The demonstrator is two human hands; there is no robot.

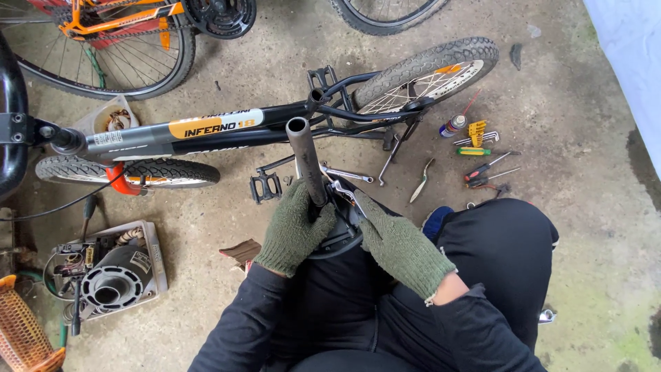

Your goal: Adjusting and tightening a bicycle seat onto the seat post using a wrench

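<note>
Both hands [296,231] [399,244] clasp seatpost [306,162] (gloved).

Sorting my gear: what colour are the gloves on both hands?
Dark olive green knit gloves, clearest in the head view.

- A rough grey concrete floor [592,138] is spreading across the whole scene, with dark damp patches and greenish stains showing toward the right and lower right.
- A pale sheet or wall edge [630,55] is closing off the upper right corner.
- Flat, even daylight is falling on the ground, casting only soft shadows.
- A small black bicycle [206,131] is lying on its side across the floor.
- An orange bicycle [117,27] is standing along the top left edge.
- An opened grey machine housing [110,272] is sitting on the floor at lower left, beside an orange basket [24,331].
- Screwdrivers [489,169], hex keys [478,134] and a spray can [452,125] are lying scattered on the concrete.
</note>
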